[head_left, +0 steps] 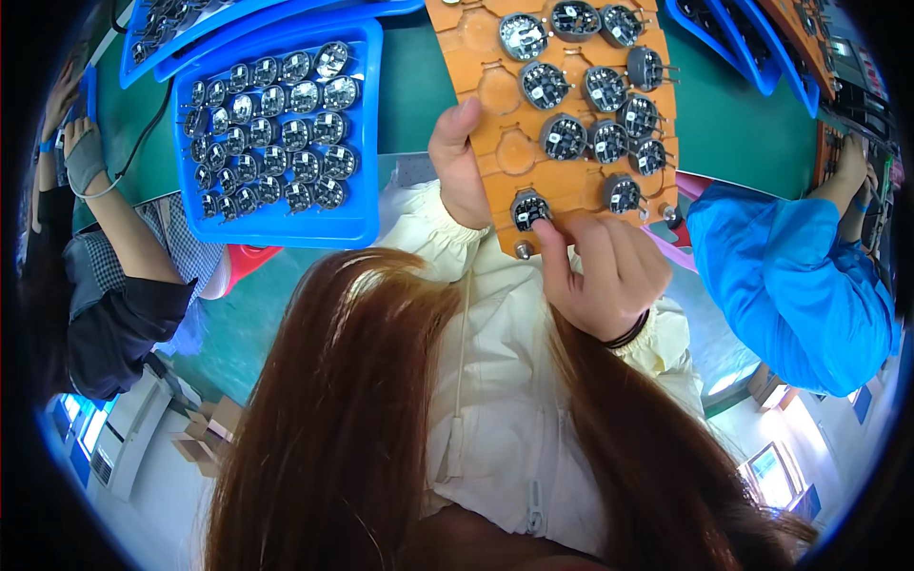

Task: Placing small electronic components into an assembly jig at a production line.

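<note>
An orange board [514, 152] with shaped recesses is held up in front of me, tilted. Round black parts with small circuit boards and wire pins sit in several of its recesses; other recesses on its left side are bare. My left hand [459, 164] is closed on the board's left edge, thumb on top. At the near left corner, my right hand [609, 271] has its fingers curled, with the fingertips on a round black electronic part [529, 207] that lies in a recess. Its underside is hidden.
Left of the board, a blue tray [286, 226] holds rows of similar round parts on the green table [414, 105]. More blue trays [747, 48] stand at the far right. Co-workers sit on both sides: a gloved hand [86, 152] at left, a blue sleeve [781, 276] at right.
</note>
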`<state>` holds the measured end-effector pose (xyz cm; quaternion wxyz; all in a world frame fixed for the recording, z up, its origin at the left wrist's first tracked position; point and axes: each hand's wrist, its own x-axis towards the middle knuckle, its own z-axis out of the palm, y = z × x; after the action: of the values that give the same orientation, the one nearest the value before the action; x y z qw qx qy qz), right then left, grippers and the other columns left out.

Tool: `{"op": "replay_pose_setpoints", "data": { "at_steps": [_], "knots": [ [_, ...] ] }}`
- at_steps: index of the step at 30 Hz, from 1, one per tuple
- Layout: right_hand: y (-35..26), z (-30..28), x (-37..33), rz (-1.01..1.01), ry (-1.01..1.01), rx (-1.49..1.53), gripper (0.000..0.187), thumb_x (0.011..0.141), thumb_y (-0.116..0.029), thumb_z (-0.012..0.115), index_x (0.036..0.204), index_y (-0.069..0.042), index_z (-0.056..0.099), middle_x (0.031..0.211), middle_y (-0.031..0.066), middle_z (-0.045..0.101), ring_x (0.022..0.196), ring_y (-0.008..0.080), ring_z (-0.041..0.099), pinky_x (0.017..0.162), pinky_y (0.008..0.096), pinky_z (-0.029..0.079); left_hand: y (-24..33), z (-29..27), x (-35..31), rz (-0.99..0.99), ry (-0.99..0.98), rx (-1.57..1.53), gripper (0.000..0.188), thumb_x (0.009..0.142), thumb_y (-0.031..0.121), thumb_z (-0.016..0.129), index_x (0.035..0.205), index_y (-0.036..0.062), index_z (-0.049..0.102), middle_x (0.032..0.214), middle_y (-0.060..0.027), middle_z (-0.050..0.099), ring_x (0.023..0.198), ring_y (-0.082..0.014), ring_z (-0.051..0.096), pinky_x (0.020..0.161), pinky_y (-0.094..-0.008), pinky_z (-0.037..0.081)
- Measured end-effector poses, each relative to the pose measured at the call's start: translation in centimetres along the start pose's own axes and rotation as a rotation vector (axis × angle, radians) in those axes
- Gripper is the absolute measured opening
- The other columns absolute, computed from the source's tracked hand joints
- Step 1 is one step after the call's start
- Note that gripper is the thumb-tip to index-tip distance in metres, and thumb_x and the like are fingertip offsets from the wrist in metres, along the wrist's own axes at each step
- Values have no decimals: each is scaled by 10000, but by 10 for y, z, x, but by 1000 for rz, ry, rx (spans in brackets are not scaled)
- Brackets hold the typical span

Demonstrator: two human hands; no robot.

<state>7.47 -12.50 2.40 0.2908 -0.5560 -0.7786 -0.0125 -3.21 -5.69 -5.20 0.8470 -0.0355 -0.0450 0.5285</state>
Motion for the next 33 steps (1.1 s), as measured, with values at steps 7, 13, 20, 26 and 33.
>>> {"op": "replay_pose_setpoints", "data": {
  "at_steps": [7,13,20,26,33],
  "knots": [
    [1,-10,4,-45,166,-28,105,679,-4,646,673,-2,542,548,53,462,419,193,440,372,279,327,-7,-2,3,2,-146,-185,572,816,329,535,1282,26,399,1275,-160,479,1140,-321,479,975,-469,377],
    [10,-9,-7,18,84,-119,243,660,-139,757,687,-4,558,539,41,474,411,182,444,365,265,308,-10,-10,1,21,-131,-143,575,824,338,522,1291,32,388,1283,-161,472,1143,-326,476,971,-476,378],
    [22,-49,-19,13,209,-9,168,701,-91,702,717,18,574,527,55,476,408,183,421,373,269,288,-19,2,10,45,-176,-229,576,826,356,503,1295,39,393,1290,-163,466,1133,-333,487,959,-487,388],
    [51,-84,-17,255,516,121,32,751,48,570,726,66,563,575,94,511,463,146,415,421,258,300,-30,31,11,85,-62,-106,578,826,362,499,1296,41,396,1292,-164,465,1134,-335,487,959,-489,387],
    [90,-91,-20,472,634,274,203,870,-68,492,746,77,561,626,93,534,530,111,435,473,222,318,-49,44,9,125,44,5,581,824,369,494,1297,44,399,1294,-165,463,1134,-337,486,959,-491,385]
  ]
}}
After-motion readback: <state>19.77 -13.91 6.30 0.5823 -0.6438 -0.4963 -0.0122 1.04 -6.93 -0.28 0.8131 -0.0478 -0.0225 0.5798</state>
